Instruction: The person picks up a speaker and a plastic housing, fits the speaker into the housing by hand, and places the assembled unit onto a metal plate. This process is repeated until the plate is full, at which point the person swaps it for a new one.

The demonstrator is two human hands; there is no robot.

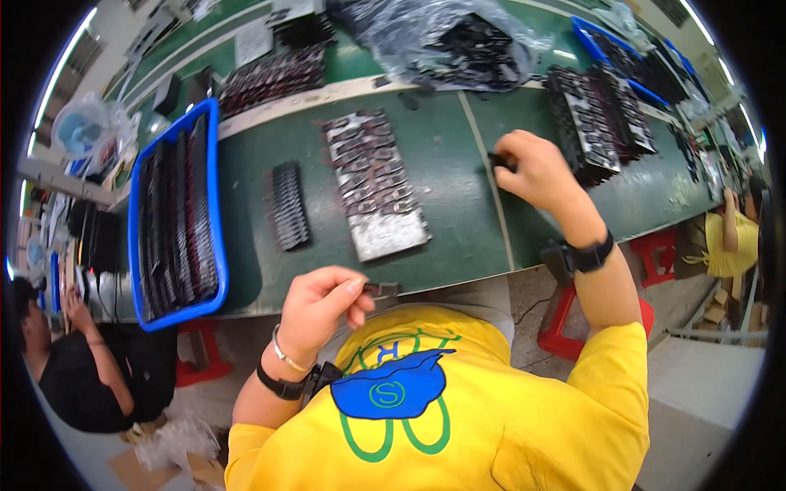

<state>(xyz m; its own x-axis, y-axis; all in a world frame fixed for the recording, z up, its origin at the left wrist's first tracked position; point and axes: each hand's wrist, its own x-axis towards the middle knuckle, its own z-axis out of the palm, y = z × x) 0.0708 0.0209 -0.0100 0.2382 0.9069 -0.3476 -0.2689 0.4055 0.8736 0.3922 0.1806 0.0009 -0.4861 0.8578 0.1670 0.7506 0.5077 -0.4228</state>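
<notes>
My left hand (326, 307) is over the table's front edge, thumb and fingers closed on a small grey rectangular part (385, 289). Out over the table to the right, my right hand (536, 168) pinches a small black piece (501, 162), its shape partly hidden by the fingers. Between the hands and farther back lies a silvery board (389, 236), its upper part covered with rows of small parts and reddish wires. Left of that board, a short stack of black ribbed parts (289, 206) rests on the green table (450, 180).
A blue tray (219, 237) of long black rows stands at the left. Stacked boards of parts (585, 123) stand at the right. At the back, a clear plastic bag (393, 41) holds black pieces. Co-workers sit at both sides, and a red stool (557, 327) is below the edge.
</notes>
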